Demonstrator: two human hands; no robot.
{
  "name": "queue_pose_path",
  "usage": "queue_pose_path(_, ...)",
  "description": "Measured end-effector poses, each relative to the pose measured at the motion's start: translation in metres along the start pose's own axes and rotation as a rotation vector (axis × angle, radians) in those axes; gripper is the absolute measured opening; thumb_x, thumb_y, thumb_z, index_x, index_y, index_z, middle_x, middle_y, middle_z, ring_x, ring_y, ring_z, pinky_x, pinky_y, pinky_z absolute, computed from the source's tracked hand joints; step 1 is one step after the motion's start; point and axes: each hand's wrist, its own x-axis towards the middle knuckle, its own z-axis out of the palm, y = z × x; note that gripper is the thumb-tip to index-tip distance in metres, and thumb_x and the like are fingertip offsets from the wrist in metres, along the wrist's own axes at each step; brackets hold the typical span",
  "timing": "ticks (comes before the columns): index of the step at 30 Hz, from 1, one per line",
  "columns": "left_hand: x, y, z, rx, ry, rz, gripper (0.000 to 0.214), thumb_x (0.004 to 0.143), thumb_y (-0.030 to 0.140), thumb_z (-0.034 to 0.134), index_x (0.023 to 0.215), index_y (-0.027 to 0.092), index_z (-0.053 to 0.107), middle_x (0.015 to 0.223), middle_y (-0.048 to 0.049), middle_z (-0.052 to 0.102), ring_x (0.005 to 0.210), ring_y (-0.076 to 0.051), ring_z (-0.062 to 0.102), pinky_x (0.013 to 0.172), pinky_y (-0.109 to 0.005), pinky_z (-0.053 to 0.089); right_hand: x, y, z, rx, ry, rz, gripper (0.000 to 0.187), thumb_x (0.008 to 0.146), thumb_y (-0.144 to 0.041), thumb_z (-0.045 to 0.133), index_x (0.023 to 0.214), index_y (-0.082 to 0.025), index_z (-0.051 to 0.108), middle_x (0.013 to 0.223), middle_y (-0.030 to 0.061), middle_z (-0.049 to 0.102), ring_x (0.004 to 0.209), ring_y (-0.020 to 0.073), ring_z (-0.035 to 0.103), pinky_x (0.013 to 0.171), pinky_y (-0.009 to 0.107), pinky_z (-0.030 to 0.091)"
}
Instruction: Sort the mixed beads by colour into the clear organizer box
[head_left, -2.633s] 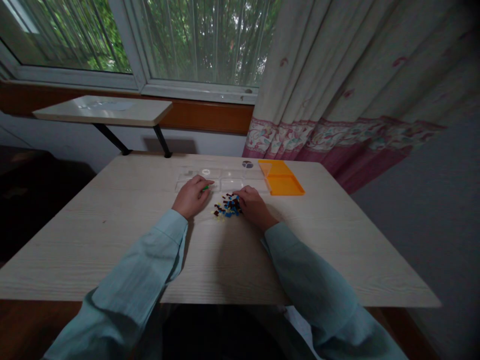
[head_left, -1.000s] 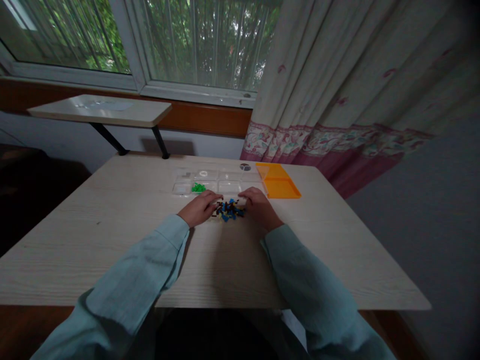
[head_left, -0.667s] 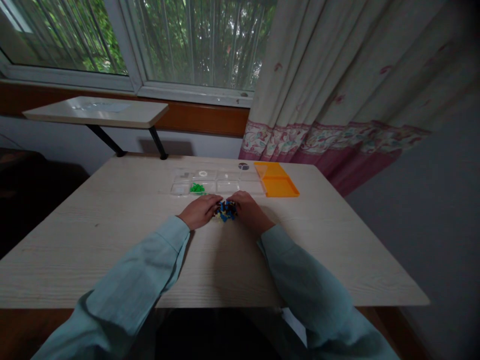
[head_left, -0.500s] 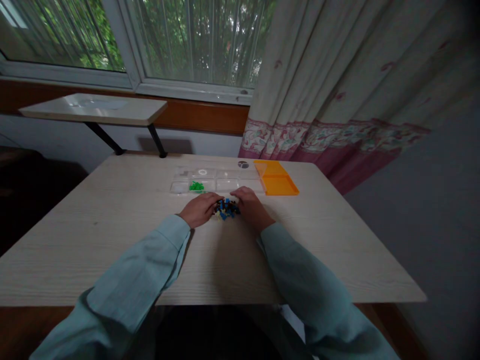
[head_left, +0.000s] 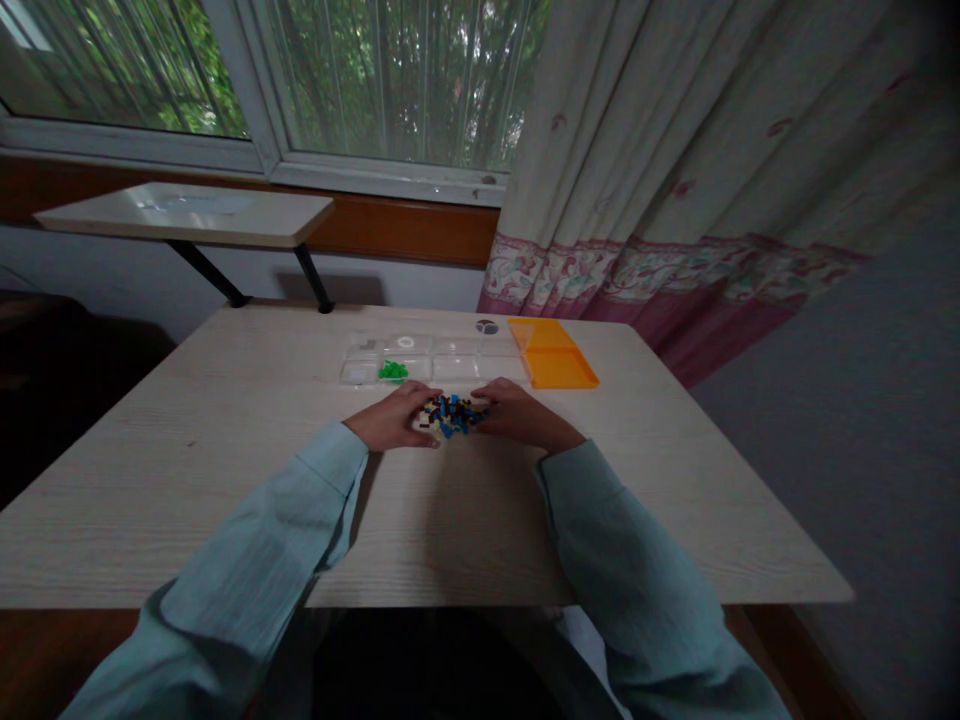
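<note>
A small heap of mixed building-block pieces [head_left: 453,414], blue, dark brown and pale cream, lies on the table [head_left: 465,520]. My left hand [head_left: 390,415] curves around its left side, with thumb and fingers apart at the edge of the heap. On the opposite side, my right hand [head_left: 525,412] is cupped the same way, its fingertips touching or close to the outer pieces. Just behind the heap stands a clear compartment tray [head_left: 433,370]. Green pieces [head_left: 393,371] sit in one of its front compartments.
An orange case [head_left: 562,370] adjoins the tray's right end. A dark round mark [head_left: 487,327] shows behind the tray. At the back left, a raised shelf [head_left: 202,218] stands on black supports. The curtain [head_left: 630,200] hangs beyond the table's back right.
My hands have turned inward and spread slightly, and my right wrist has shifted outward. More of the heap shows between them, cream pieces on the left included.
</note>
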Motion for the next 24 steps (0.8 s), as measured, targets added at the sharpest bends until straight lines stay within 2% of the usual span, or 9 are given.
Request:
queue_pose_path(4,0.001,0.004,0.006,0.043,0.05,-0.008,0.064,0.077,0.036,0.071,0.134,0.018,0.048,0.119,-0.0121,0.049,0.102,-0.02,0.053,0.092,-0.037,0.048,0.001,-0.017,0.0,0.043,-0.065,0.015,0.039,0.065,-0.029,0.08,0.101,-0.017,0.072,0.094,0.0059,0.064,0.091,0.0195,0.056,0.082,0.028,0.045)
queue_pose_path(7,0.002,0.004,0.01,0.075,0.086,0.013,0.057,0.079,0.032,0.069,0.131,0.019,0.05,0.117,-0.0112,0.051,0.106,-0.021,0.053,0.097,-0.039,0.046,0.004,-0.028,0.005,0.069,-0.054,0.029,0.027,0.069,-0.019,0.074,0.097,-0.016,0.072,0.09,0.0047,0.063,0.089,0.0172,0.056,0.081,0.026,0.045)
queue_pose_path(10,0.003,0.004,0.011,0.098,0.109,0.005,0.056,0.079,0.031,0.069,0.13,0.018,0.05,0.117,-0.0115,0.052,0.107,-0.022,0.053,0.099,-0.041,0.045,0.005,-0.033,0.008,0.103,-0.023,0.045,0.027,0.069,-0.013,0.071,0.096,-0.016,0.072,0.092,0.0049,0.063,0.087,0.0161,0.056,0.081,0.026,0.046)
queue_pose_path(15,0.003,0.004,0.008,0.085,0.094,-0.014,0.058,0.078,0.035,0.07,0.13,0.016,0.05,0.118,-0.0125,0.051,0.109,-0.022,0.052,0.101,-0.04,0.044,0.003,-0.029,0.005,0.15,0.027,0.07,0.037,0.064,-0.011,0.073,0.101,-0.014,0.07,0.097,0.0058,0.063,0.081,0.0148,0.058,0.077,0.026,0.048)
queue_pose_path(19,0.003,0.008,0.009,0.097,0.1,-0.013,0.065,0.076,0.042,0.072,0.131,0.017,0.05,0.122,-0.0137,0.05,0.111,-0.024,0.052,0.1,-0.041,0.044,0.002,-0.026,0.003,0.149,-0.002,0.092,0.033,0.065,-0.008,0.069,0.097,-0.015,0.072,0.093,0.0045,0.064,0.077,0.0133,0.058,0.076,0.025,0.049)
queue_pose_path(24,0.005,0.018,0.015,0.215,0.105,-0.007,0.074,0.071,0.053,0.073,0.132,0.019,0.049,0.124,-0.0137,0.051,0.113,-0.027,0.051,0.102,-0.042,0.042,0.003,-0.028,-0.002,0.154,-0.036,0.086,0.029,0.069,-0.009,0.067,0.096,-0.016,0.073,0.09,0.0047,0.066,0.078,0.0141,0.06,0.077,0.027,0.05)
